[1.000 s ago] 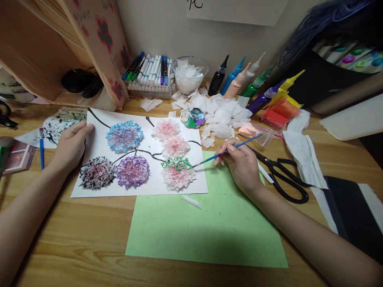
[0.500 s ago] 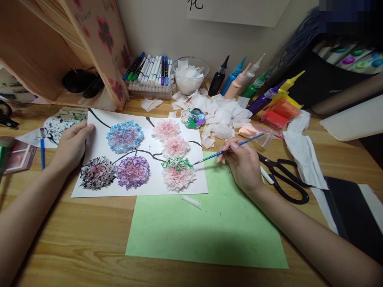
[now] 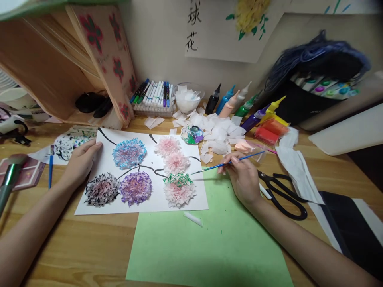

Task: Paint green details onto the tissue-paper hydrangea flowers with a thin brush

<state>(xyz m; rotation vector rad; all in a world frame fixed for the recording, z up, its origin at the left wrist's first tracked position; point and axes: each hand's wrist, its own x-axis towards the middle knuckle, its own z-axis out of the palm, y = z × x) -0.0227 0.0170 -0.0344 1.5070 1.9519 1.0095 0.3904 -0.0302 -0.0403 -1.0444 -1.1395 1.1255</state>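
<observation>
The right hand (image 3: 243,180) pinches a thin blue-handled paintbrush (image 3: 229,162) between fingertips, its fine tip hovering just beside the ruffled pink tissue flower edged in green (image 3: 178,189). The left hand (image 3: 80,163) lies flat, fingers loosely spread, pressing the white paper sheet (image 3: 155,203) at its left edge. That smooth sheet overlaps a matte green paper (image 3: 209,247) on the grained wooden desk (image 3: 74,247).

Thin blue paintbrush (image 3: 230,162), tilted, tip raised
</observation>
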